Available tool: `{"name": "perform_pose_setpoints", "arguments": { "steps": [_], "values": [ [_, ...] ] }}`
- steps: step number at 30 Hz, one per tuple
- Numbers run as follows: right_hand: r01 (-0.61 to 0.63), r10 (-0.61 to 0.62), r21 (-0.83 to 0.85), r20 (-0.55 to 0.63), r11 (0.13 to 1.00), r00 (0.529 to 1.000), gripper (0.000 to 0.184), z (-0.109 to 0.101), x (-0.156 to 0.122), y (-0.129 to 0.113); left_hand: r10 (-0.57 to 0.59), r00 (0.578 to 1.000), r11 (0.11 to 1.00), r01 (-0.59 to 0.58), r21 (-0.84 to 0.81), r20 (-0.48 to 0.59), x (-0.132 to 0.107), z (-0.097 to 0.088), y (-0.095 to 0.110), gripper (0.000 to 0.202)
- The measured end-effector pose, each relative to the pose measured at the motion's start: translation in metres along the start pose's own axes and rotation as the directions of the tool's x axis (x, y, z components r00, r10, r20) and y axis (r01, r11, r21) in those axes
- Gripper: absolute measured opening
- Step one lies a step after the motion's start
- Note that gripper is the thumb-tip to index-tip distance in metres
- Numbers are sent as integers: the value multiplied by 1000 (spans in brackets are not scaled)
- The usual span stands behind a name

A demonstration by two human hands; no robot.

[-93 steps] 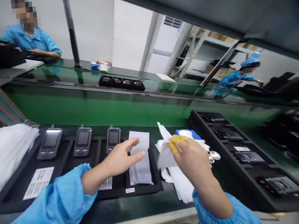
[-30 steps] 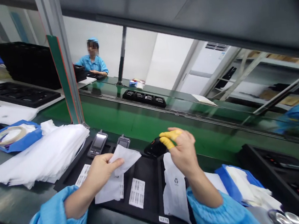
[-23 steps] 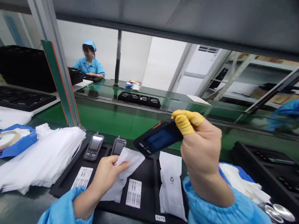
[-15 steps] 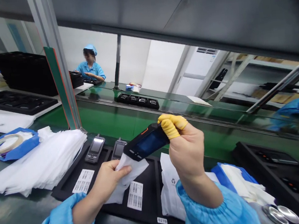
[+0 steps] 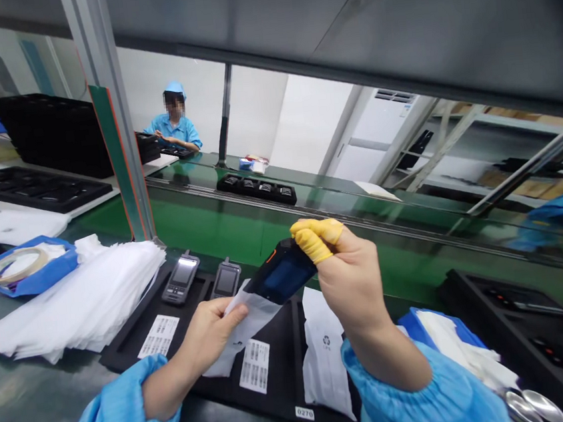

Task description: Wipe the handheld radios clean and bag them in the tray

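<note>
Between thumb and fingers, my left hand (image 5: 212,331) pinches the mouth of a white plastic bag (image 5: 256,314). The lower end of a black handheld radio (image 5: 285,271) is inside that bag, its screen facing me. My right hand (image 5: 345,265), with yellow finger cots on thumb and forefinger, grips the radio's upper end. Below lies a black foam tray (image 5: 280,389) with two more handheld radios, one at the left (image 5: 181,278) and one beside it (image 5: 227,278). Two barcode label sheets (image 5: 255,367) and a bagged item (image 5: 326,357) also rest on the tray.
A stack of white bags (image 5: 79,296) and a blue bin (image 5: 41,276) with a tape roll are left. Another blue bin (image 5: 445,328) and a black tray (image 5: 524,320) stand right. A metal post (image 5: 111,121) rises at left; a co-worker (image 5: 174,125) sits beyond the green conveyor (image 5: 196,213).
The radio has slid deeper into the bag, its lower buttons now covered. My right hand has moved slightly left and toward the bag.
</note>
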State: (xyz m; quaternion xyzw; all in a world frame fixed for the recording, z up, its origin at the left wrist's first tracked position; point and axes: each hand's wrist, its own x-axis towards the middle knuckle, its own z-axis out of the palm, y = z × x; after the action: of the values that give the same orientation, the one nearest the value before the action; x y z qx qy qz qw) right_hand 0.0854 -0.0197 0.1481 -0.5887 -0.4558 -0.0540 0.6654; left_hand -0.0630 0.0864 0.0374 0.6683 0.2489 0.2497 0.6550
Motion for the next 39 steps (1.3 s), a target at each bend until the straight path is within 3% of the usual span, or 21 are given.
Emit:
{"name": "perform_pose_setpoints", "arguments": {
  "steps": [4, 11, 19, 23, 26, 28, 30, 33, 36, 39],
  "values": [
    [-19, 19, -4, 55, 1000, 998, 9, 4, 0, 0, 92, 995, 995, -91, 34, -26, 2, 5, 1, 56],
    [-108, 108, -10, 116, 994, 987, 11, 8, 1, 4, 220, 973, 975, -220, -14, 75, 3, 12, 21, 54],
    [-117, 115, 1, 182, 993, 977, 16, 11, 0, 15, 270, 945, 962, -261, 75, -183, 18, 34, 36, 56],
    [-269, 242, 100, 225, 958, 944, 55, -7, -11, 31, 277, 917, 960, -276, 45, -286, 24, 45, 30, 55],
    [-353, 297, 151, 302, 923, 906, 51, -16, -27, 42, 273, 918, 959, -283, 7, -287, 26, 47, 25, 55],
    [-352, 310, 167, 231, 921, 922, 38, -16, -38, 47, 276, 924, 959, -285, 4, -266, 26, 48, 24, 57],
    [-315, 307, 142, 73, 938, 949, 28, -15, -45, 49, 277, 928, 959, -283, 11, -250, 24, 50, 26, 57],
    [-165, 166, 26, -102, 986, 981, 18, -12, -49, 45, 344, 924, 937, -348, 2, -169, 18, 54, 37, 57],
    [27, -40, -79, -165, 996, 985, 13, -14, -49, 36, 454, 884, 889, -441, 123, -112, 12, 52, 54, 57],
    [44, -70, -132, -201, 990, 977, 15, -19, -45, 29, 490, 861, 844, -430, 319, -137, 15, 44, 64, 61]
  ]
}}
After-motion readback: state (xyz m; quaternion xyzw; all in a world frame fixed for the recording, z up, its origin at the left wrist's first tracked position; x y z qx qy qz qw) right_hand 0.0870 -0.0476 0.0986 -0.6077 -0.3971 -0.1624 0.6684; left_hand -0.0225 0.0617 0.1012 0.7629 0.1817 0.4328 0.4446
